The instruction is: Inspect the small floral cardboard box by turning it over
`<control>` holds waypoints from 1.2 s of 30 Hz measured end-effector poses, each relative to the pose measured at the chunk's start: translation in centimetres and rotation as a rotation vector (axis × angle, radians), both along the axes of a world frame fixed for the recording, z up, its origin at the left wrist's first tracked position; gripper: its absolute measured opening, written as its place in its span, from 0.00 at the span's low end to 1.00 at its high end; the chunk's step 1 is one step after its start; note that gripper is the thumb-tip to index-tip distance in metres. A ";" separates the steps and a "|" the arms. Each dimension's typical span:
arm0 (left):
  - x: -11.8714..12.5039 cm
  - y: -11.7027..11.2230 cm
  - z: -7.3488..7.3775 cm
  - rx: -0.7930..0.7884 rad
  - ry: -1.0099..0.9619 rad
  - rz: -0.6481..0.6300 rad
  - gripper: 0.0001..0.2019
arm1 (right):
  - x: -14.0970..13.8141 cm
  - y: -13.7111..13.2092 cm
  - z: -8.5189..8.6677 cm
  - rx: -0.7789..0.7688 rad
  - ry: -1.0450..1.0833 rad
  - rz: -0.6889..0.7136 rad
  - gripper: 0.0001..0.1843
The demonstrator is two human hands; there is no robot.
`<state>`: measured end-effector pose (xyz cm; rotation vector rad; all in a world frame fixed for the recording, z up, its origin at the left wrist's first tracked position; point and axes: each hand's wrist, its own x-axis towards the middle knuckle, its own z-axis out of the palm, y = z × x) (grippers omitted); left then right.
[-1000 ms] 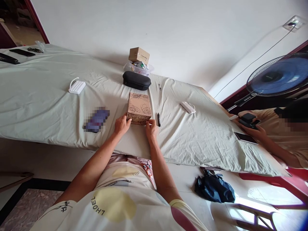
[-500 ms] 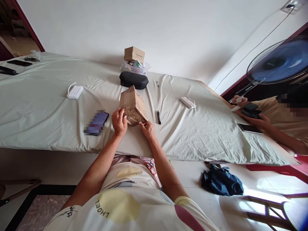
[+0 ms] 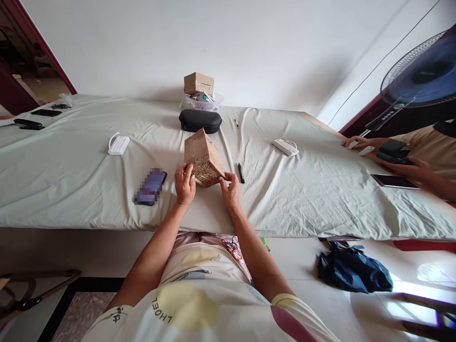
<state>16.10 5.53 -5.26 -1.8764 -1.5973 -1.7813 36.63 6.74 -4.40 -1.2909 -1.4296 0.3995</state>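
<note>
A brown cardboard box (image 3: 204,154) with dark line patterns sits tilted on the covered table, one corner towards me. My left hand (image 3: 185,185) grips its near left edge, thumb and fingers against the side. At the near right corner, my right hand (image 3: 231,189) pinches the edge between thumb and fingers. A black marker pen (image 3: 241,173) lies just right of my right hand. To the left of my left hand is a phone (image 3: 151,187), its screen blurred out. Behind the box rests a black zip case (image 3: 200,121).
A clear plastic tub (image 3: 190,103) with a small carton (image 3: 198,83) on top stands by the wall. White power banks (image 3: 119,145) (image 3: 285,147) lie on both sides. At right, a co-worker's hands (image 3: 420,166) hold dark objects near a tablet (image 3: 394,181) and fan (image 3: 420,71).
The camera view has shifted slightly. My right hand has slid a little up and right along the box to its corner. My left hand keeps its hold.
</note>
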 end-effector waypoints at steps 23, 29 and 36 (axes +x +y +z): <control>2.2 -0.2 1.3 0.033 0.119 -0.066 0.23 | 1.0 0.5 -0.4 -0.061 -0.233 -0.117 0.12; 2.5 -0.6 3.0 0.002 0.214 -0.060 0.25 | 0.6 -0.2 -0.2 -0.151 -0.521 -0.010 0.09; 2.7 -1.1 3.5 -0.034 0.266 -0.033 0.25 | 0.6 -0.3 -0.3 -0.153 -0.585 0.012 0.23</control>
